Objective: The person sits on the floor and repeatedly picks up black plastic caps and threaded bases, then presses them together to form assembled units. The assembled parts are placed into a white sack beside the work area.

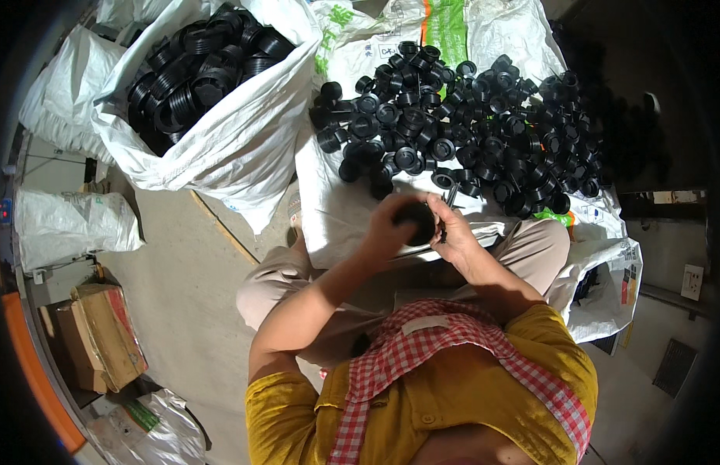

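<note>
My left hand (385, 226) is closed round a black round plastic cap (419, 220) and holds it in front of my lap. Close against the cap is my right hand (455, 239), its fingers bent round a small tool with a narrow, shiny tip (452, 194). The fingers partly cover that tool, and its exact kind is unclear. Just beyond both hands, a large heap of similar black plastic caps (413, 120) is spread over a white woven sheet (329, 221). Some of these caps have thin stems sticking out.
At the far left, an open white woven sack (251, 167) is full of black ribbed rings (209, 85). A torn cardboard box (108, 337) stands at the left. Another white sack (608, 298) lies beside my right knee. My bent legs (534, 252) flank the work.
</note>
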{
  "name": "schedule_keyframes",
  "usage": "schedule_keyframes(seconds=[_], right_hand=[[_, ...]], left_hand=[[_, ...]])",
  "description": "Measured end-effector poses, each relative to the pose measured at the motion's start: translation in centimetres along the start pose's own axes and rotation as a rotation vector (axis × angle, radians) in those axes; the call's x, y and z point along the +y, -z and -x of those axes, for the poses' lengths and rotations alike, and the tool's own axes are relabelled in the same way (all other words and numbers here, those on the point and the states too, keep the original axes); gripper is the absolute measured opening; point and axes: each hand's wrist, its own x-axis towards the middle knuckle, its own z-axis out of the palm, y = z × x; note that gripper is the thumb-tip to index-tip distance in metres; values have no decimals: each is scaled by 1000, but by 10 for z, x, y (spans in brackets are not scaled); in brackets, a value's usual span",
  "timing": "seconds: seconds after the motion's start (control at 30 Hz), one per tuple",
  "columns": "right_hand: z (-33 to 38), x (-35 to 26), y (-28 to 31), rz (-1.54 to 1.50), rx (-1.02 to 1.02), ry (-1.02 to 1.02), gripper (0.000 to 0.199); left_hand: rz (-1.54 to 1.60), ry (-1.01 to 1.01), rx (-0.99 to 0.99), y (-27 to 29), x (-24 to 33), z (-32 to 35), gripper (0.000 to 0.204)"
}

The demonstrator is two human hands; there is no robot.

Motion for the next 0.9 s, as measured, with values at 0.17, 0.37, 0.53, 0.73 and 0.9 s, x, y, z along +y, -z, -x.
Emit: schedule_keyframes(seconds=[0.17, 0.37, 0.53, 0.73, 0.9], right_hand=[[-6, -8, 19, 800, -181, 859, 12], [0, -9, 20, 1078, 75, 765, 24], [-7, -20, 59, 1459, 534, 935, 8], [123, -148, 224, 1388, 1205, 1009, 20], [226, -144, 310, 1394, 1754, 470, 51]], left_hand=[[-124, -199, -144, 19, 1, 8, 29], [-872, -406, -228, -3, 26, -1, 44], [-1037, -843, -119, -12, 58, 20, 31], [-1334, -887, 630, 99, 196, 16, 47], [-1590, -660, 1029, 240, 248, -24, 59]])
